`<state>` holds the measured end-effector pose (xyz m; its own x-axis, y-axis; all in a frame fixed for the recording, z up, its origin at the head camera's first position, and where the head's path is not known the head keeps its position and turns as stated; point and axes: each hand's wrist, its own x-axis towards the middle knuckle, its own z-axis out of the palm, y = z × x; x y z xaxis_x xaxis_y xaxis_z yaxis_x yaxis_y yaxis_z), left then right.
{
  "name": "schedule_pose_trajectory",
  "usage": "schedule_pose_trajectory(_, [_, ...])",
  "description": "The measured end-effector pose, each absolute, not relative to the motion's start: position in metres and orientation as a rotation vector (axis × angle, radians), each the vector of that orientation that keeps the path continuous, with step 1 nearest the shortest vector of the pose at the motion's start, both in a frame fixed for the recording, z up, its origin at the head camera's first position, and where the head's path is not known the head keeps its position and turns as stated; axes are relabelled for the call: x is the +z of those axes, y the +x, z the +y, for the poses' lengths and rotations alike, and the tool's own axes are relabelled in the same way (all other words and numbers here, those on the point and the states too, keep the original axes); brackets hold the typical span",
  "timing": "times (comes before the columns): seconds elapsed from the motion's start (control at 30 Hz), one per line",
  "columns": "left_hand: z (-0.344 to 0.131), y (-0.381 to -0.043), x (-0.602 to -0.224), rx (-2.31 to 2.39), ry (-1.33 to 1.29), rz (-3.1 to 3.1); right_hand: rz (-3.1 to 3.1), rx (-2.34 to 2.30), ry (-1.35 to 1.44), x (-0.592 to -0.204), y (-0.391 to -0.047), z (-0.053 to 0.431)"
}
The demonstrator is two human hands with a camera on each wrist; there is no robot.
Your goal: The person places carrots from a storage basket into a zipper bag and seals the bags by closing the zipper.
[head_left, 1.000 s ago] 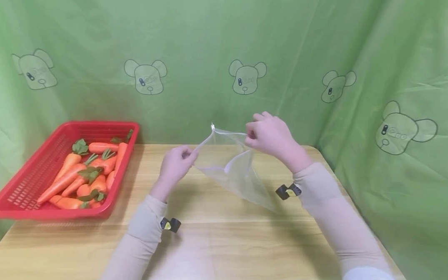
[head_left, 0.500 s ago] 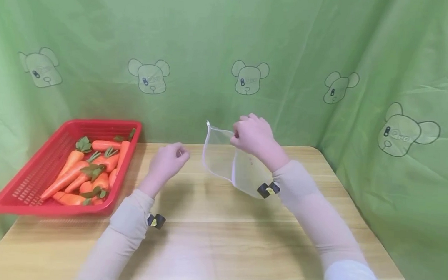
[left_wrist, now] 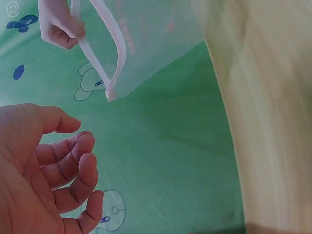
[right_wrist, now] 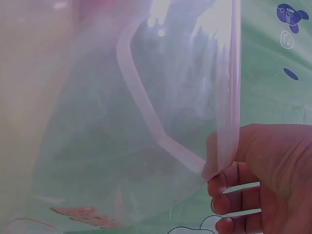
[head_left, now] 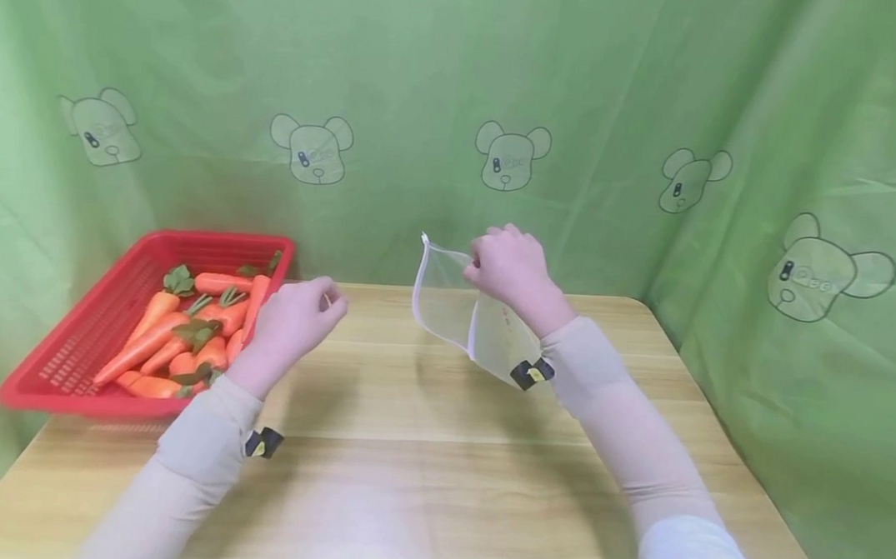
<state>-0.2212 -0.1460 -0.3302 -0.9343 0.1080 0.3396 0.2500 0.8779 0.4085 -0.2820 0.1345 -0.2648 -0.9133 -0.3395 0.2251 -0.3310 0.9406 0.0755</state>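
A clear plastic zip bag (head_left: 447, 304) with a white zip edge hangs over the table, its mouth spread apart. My right hand (head_left: 512, 266) pinches its rim between thumb and forefinger; the right wrist view shows the thumb inside the bag's edge (right_wrist: 226, 97). Red print shows on the film. Away to the left, my left hand (head_left: 292, 318) holds nothing, its fingers (left_wrist: 80, 168) loosely curled. It overlaps the right side of a red plastic basket (head_left: 11, 390) in the head view. Several orange carrots (head_left: 141, 345) with green tops lie in that basket.
The light wooden table (head_left: 379, 477) runs under both arms. Behind it and along the right hangs a green curtain (head_left: 391, 210) printed with bear heads. The basket stands at the table's left edge.
My left hand has let go of the bag's rim and moved left to the basket. The right hand keeps hold of the bag, which now hangs from that side.
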Motion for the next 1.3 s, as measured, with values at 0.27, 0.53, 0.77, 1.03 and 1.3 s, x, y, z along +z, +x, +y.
schedule_pose_trajectory(0.27, [-0.169,-0.216,-0.314,-0.572,-0.239,-2.758,-2.845,-0.031,0.505,-0.265,-0.283,0.137])
schedule_pose_trajectory(0.53, [-0.198,-0.219,-0.299,-0.480,-0.233,-2.731,-2.826,-0.004,0.495,-0.266,-0.282,0.139])
schedule_pose_trajectory(0.77, [-0.224,-0.228,-0.288,-0.453,-0.281,-2.806,-2.805,-0.004,0.487,-0.266,-0.282,0.141])
schedule_pose_trajectory(1.03, [-0.257,-0.248,-0.288,-0.426,-0.298,-2.856,-2.794,0.023,0.473,-0.263,-0.280,0.143])
schedule_pose_trajectory(1.3, [-0.278,-0.267,-0.299,-0.555,-0.253,-2.845,-2.784,0.060,0.467,-0.265,-0.280,0.143])
